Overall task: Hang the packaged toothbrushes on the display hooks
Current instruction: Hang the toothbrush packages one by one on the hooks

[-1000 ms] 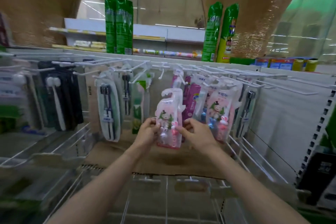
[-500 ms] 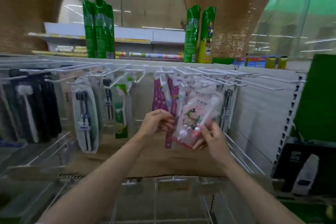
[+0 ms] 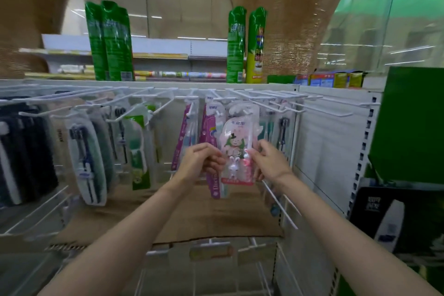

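Tall green spray cans [image 3: 109, 41] and a green-and-yellow can [image 3: 256, 45] stand on the top shelf [image 3: 168, 84], a brown cardboard sheet [image 3: 192, 218] lies below, and a dark boxed product [image 3: 396, 218] sits at right.

Motion blur smeared the print on the pink pack [image 3: 236, 144], so its lettering could not be read. The left hand [image 3: 200, 163] and right hand [image 3: 270, 163] covered the pack's side edges. Whether its hang hole sat on a hook [image 3: 242, 112] could not be told. Dark packs [image 3: 21, 151] were cut off at the left edge.
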A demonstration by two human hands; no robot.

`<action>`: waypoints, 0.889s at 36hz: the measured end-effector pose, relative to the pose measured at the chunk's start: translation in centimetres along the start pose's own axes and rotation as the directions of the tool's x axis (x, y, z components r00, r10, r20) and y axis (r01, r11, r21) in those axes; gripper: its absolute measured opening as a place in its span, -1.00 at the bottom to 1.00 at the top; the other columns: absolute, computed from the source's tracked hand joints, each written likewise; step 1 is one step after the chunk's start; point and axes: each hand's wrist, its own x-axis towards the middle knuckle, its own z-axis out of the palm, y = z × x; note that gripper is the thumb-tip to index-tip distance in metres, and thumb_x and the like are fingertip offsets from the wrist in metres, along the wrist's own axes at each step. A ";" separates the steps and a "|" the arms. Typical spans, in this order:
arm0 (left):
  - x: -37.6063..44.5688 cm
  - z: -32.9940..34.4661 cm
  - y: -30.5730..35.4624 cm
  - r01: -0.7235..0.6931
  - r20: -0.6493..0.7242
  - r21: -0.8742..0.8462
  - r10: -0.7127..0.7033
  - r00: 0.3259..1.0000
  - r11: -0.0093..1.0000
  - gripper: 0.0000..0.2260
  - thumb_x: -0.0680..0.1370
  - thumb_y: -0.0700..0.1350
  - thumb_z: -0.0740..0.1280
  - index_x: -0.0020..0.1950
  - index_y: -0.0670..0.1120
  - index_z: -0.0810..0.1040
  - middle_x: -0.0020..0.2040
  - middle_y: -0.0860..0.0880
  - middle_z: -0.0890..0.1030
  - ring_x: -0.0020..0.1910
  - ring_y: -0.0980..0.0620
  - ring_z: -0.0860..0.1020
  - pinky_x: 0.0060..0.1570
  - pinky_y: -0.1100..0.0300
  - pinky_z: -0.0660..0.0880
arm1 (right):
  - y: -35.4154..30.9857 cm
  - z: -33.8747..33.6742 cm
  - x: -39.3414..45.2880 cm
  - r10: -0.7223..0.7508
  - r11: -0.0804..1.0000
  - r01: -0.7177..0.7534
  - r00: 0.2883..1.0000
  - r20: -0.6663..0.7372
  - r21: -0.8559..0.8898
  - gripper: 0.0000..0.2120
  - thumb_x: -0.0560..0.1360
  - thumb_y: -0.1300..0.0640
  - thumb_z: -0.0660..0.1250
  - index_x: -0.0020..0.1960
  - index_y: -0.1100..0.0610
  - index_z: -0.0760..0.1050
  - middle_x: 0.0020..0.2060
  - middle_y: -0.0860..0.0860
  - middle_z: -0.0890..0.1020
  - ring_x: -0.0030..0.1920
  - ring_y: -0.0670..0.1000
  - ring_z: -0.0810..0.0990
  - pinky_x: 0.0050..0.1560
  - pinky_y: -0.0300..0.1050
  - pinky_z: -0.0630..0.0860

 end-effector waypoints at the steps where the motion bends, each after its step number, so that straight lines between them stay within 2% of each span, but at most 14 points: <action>1: 0.1 0.1 0.1 0.003 -0.004 0.003 -0.003 1.000 1.000 -0.81 0.51 -0.33 0.23 -0.27 -0.21 0.56 -0.43 -0.08 0.62 -0.50 0.05 0.56 -0.49 0.31 0.48 | -0.1 0.0 0.6 0.008 0.999 -0.008 1.000 0.004 -0.035 -0.79 0.61 0.04 0.14 -0.16 0.11 0.32 -0.35 0.07 0.51 -0.47 -0.05 0.52 -0.42 -0.22 0.43; 3: 0.3 0.2 0.2 0.007 -0.016 0.006 -0.007 1.000 1.000 -0.80 0.52 -0.33 0.22 -0.28 -0.21 0.54 -0.44 -0.07 0.62 -0.52 0.06 0.56 -0.51 0.31 0.47 | -0.2 0.0 1.5 0.019 0.994 -0.021 1.000 -0.013 -0.104 -0.76 0.61 0.05 0.12 -0.21 0.09 0.25 -0.34 0.02 0.39 -0.38 -0.01 0.41 -0.34 -0.15 0.37; 7: 0.5 0.7 0.2 0.011 -0.031 0.021 -0.010 0.999 1.000 -0.79 0.53 -0.32 0.21 -0.28 -0.21 0.53 -0.44 -0.09 0.61 -0.53 0.03 0.55 -0.54 0.30 0.46 | -0.1 0.1 3.2 0.017 0.985 -0.021 1.000 -0.023 -0.172 -0.76 0.63 0.07 0.08 -0.21 0.06 0.23 -0.33 -0.02 0.33 -0.37 -0.06 0.32 -0.39 -0.20 0.26; 11: 0.5 1.2 0.3 0.012 -0.053 0.052 -0.009 0.999 0.999 -0.79 0.54 -0.30 0.23 -0.27 -0.22 0.54 -0.46 -0.06 0.60 -0.54 0.07 0.54 -0.57 0.34 0.41 | 0.8 0.6 4.9 0.035 0.975 -0.041 0.999 -0.033 -0.218 -0.83 0.63 0.05 0.07 -0.02 0.15 0.31 -0.30 0.00 0.40 -0.32 0.00 0.42 -0.30 -0.12 0.38; 15: 0.7 1.9 0.2 0.029 -0.075 0.125 -0.019 0.997 0.992 -0.82 0.56 -0.26 0.25 -0.22 -0.21 0.56 -0.42 -0.07 0.61 -0.51 0.09 0.55 -0.52 0.32 0.46 | 1.4 0.9 5.4 0.029 0.971 -0.040 0.998 -0.048 -0.235 -0.82 0.63 0.02 0.05 -0.01 0.14 0.26 -0.31 -0.03 0.38 -0.35 -0.04 0.38 -0.33 -0.11 0.30; 18: 1.1 2.4 0.0 0.056 -0.098 0.194 -0.037 0.994 0.979 -0.86 0.56 -0.25 0.25 -0.14 -0.22 0.56 -0.32 -0.12 0.62 -0.47 0.08 0.55 -0.47 0.32 0.48 | 1.5 1.0 5.2 0.029 0.976 -0.036 0.999 -0.033 -0.214 -0.79 0.64 0.00 0.04 0.02 0.14 0.30 -0.29 -0.01 0.43 -0.35 -0.02 0.42 -0.30 -0.10 0.40; 21: 1.2 2.8 0.1 0.062 -0.121 0.212 -0.036 0.992 0.975 -0.88 0.56 -0.23 0.24 -0.12 -0.22 0.55 -0.28 -0.12 0.63 -0.47 0.11 0.57 -0.47 0.34 0.49 | 1.9 0.7 4.7 0.047 0.972 -0.048 0.999 -0.009 -0.228 -0.79 0.62 -0.01 0.11 -0.02 0.14 0.32 -0.28 0.00 0.46 -0.28 0.02 0.49 -0.24 -0.07 0.45; 24: 1.2 3.0 -0.1 0.060 -0.149 0.193 -0.031 0.988 0.979 -0.87 0.56 -0.23 0.26 -0.17 -0.18 0.53 -0.29 -0.10 0.62 -0.45 0.10 0.57 -0.47 0.34 0.49 | 2.9 0.6 3.6 0.085 0.956 -0.068 0.995 0.046 -0.285 -0.79 0.58 -0.02 0.21 -0.01 0.13 0.34 -0.18 0.04 0.53 -0.21 0.04 0.56 -0.16 -0.02 0.53; 28: 1.3 3.1 -0.6 0.076 -0.184 0.202 -0.038 0.982 0.977 -0.88 0.57 -0.22 0.25 -0.14 -0.18 0.53 -0.26 -0.08 0.63 -0.39 0.07 0.59 -0.41 0.30 0.51 | 4.1 0.5 1.7 0.097 0.926 -0.059 0.992 0.086 -0.372 -0.72 0.57 -0.04 0.22 -0.06 0.19 0.49 -0.16 0.11 0.62 -0.15 0.09 0.61 -0.08 -0.02 0.54; 32: 0.9 2.8 -1.5 0.095 -0.215 0.220 -0.047 0.975 0.971 -0.87 0.57 -0.22 0.24 -0.14 -0.18 0.53 -0.26 -0.11 0.63 -0.37 0.03 0.60 -0.37 0.24 0.50 | 3.9 0.8 0.6 0.037 0.959 0.004 0.989 0.142 -0.282 -0.72 0.57 0.01 0.22 -0.15 0.19 0.54 -0.19 0.12 0.64 -0.14 0.09 0.60 -0.05 -0.01 0.53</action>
